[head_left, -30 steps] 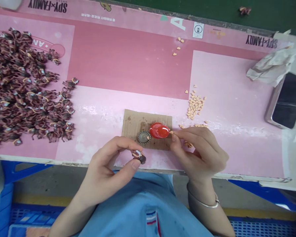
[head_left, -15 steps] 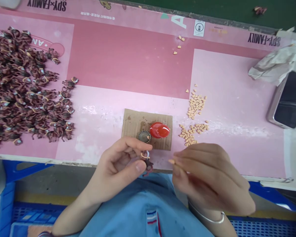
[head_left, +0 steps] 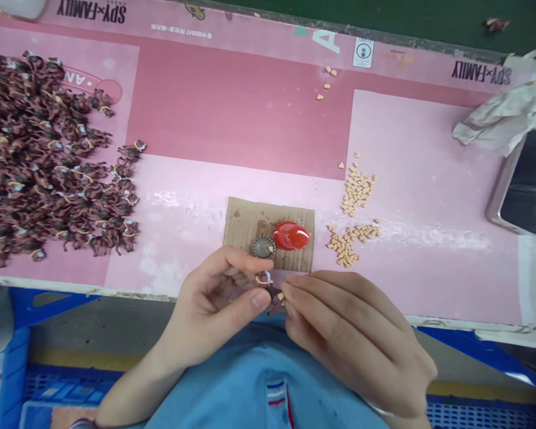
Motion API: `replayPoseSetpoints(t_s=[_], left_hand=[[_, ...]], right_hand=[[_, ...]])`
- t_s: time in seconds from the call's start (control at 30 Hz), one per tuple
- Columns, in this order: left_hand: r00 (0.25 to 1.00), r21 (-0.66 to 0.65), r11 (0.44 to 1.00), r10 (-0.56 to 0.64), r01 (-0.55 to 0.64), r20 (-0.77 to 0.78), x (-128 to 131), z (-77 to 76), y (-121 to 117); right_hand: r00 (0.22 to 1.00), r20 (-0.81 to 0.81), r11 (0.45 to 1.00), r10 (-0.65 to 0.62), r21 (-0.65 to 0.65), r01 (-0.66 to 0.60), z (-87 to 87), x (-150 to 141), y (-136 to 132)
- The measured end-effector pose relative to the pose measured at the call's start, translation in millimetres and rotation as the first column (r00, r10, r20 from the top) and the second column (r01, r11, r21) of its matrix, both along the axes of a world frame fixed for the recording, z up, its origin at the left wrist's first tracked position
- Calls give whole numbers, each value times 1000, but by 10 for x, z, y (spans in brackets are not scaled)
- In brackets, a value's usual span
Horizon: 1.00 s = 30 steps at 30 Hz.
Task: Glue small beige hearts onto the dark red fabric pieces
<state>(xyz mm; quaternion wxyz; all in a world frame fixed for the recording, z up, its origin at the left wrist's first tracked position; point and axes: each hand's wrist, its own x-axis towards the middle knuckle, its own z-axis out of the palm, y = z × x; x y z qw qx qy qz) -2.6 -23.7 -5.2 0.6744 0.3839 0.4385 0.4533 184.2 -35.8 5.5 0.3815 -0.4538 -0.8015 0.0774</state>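
Note:
My left hand (head_left: pixel 214 304) pinches a small brown ornament (head_left: pixel 268 292) with a pale loop and a yellow band, partly hidden by my fingers. My right hand (head_left: pixel 352 339) holds a tiny peach-coloured piece (head_left: pixel 280 296) between its fingertips, touching or nearly touching the ornament. Just above my hands lies a cardboard square (head_left: pixel 243 220). On it sit a glossy red blob (head_left: pixel 291 235) and a beaded metal cap (head_left: pixel 264 247) holding grey paste.
A large heap of brown ornaments (head_left: pixel 40 155) covers the left of the pink board (head_left: pixel 236 119). Peach pieces (head_left: pixel 357 190) lie in loose piles to the right. A crumpled tissue (head_left: pixel 502 119) and a phone (head_left: pixel 522 182) sit at the far right. Blue crates lie below the board.
My right hand has moved left from the lower right, bringing the peach piece to the ornament. The left hand and ornament have barely moved; the view has shifted slightly.

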Motion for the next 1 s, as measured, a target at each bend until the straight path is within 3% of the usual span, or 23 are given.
replayPoseSetpoints(t_s=[0.1, 0.2, 0.37, 0.43, 0.5, 0.53, 0.6, 0.67, 0.7, 0.73, 0.77, 0.8, 0.9, 1.0], left_hand=[[985, 88, 992, 103, -91, -141, 15, -18, -66], [955, 247, 964, 162, -99, -249, 27, -61, -92], [941, 533, 843, 121, 71, -316, -25, -78, 32], [913, 544, 824, 84, 162, -399, -106, -40, 143], [845, 542, 810, 117, 222, -521, -228, 1, 335], [798, 556, 797, 169, 234, -579, -296, 16, 478], [688, 594, 767, 296, 242, -663, -415, 29, 872], [575, 565, 797, 365, 215, -732, -474, 26, 1391], [515, 507, 834, 344, 217, -785, -473, 21, 1679], [455, 416, 884, 288, 212, -843, -452, 16, 1973], [348, 375, 910, 298, 180, -889, -411, 11, 2265], [290, 365, 917, 310, 159, -905, -355, 5, 2547], [167, 361, 929, 345, 77, -924, -125, -21, 3287], [70, 340, 940, 342, -38, -937, 101, -58, 3805]], right_hand=[[981, 193, 999, 19, -48, -10, 99, 27, -65], [954, 296, 998, 53, -31, -46, 140, 36, -71], [991, 130, 997, 43, -69, -34, 45, 127, 8], [996, 67, 993, -54, -100, 61, -29, 285, 36], [968, 61, 964, -244, -92, 249, -119, 533, 41], [931, 84, 930, -354, -76, 360, -169, 676, 31], [877, 196, 894, -439, -7, 448, -274, 947, -5], [859, 268, 888, -437, -23, 459, -373, 1132, -46], [859, 277, 890, -430, -34, 456, -417, 1178, -59], [862, 275, 890, -427, -42, 454, -454, 1194, -63], [862, 265, 888, -432, -42, 458, -483, 1187, -58], [859, 256, 884, -443, -33, 466, -504, 1164, -44], [843, 258, 873, -472, 1, 488, -520, 1077, 34], [845, 274, 883, -460, 39, 468, -490, 1034, 117]])
